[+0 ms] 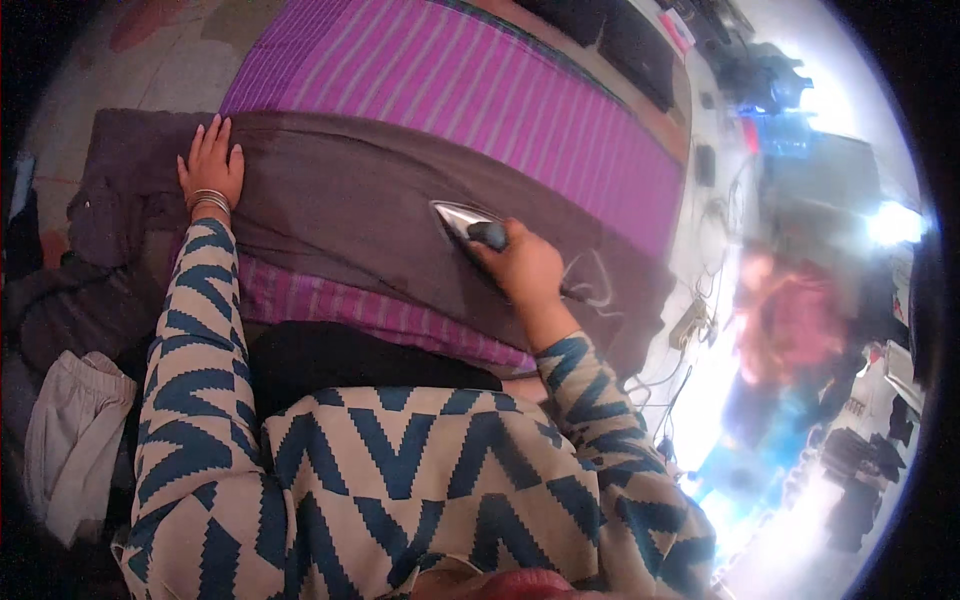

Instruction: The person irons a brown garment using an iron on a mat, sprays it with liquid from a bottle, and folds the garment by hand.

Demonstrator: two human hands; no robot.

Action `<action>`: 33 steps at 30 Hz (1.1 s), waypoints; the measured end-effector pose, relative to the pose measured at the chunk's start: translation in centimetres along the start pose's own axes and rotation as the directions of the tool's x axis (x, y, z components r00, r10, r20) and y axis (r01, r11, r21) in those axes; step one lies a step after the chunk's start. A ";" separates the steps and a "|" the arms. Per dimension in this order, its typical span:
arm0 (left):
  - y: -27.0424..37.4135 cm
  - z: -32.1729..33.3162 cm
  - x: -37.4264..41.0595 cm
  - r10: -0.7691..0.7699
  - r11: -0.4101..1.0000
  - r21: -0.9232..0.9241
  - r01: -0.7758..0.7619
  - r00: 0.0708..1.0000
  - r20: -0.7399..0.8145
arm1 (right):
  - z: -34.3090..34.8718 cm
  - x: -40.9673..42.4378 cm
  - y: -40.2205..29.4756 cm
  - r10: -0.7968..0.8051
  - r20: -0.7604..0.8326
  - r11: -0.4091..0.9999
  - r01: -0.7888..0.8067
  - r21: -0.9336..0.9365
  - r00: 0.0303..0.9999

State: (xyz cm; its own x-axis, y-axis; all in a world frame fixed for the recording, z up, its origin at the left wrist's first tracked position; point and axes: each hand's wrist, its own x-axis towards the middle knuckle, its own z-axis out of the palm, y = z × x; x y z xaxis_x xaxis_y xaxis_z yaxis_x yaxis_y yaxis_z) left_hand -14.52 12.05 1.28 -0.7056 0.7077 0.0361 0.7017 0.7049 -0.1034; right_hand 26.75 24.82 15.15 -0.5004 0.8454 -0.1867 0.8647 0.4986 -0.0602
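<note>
A dark brown-grey cloth garment [337, 187] lies spread over a purple striped cloth [465, 82] in front of me. My left hand [211, 169], with bangles at the wrist, rests flat on the garment's left part, its fingers a little apart. My right hand [529, 262] is closed round the handle of a clothes iron [469, 225], whose pointed tip faces the upper left. The iron sits on the garment right of the middle. A pale cord loops on the cloth just right of my right hand. The iron's rear is hidden by that hand.
A pale garment [79, 427] lies at the lower left beside bunched dark cloth [97, 300]. Cables and a power strip [688, 324] lie on the floor at the right. Farther right is a blurred person in red [799, 319]. Dark folded items [637, 56] lie beyond the striped cloth.
</note>
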 end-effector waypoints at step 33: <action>-7.0 1.9 0.2 0.091 0.994 -0.044 -0.099 0.984 -0.156 | -1.6 2.9 22.0 0.164 -0.073 0.973 -0.173 -0.150 0.984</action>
State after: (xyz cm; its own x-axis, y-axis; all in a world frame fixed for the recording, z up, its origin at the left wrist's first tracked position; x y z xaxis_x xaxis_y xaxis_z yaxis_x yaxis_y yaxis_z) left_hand -19.71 7.19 0.14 -0.6147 0.7677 0.1813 0.7718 0.6328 -0.0625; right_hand 44.23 38.56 14.82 -0.3540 0.9273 -0.1216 0.9220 0.3679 0.1211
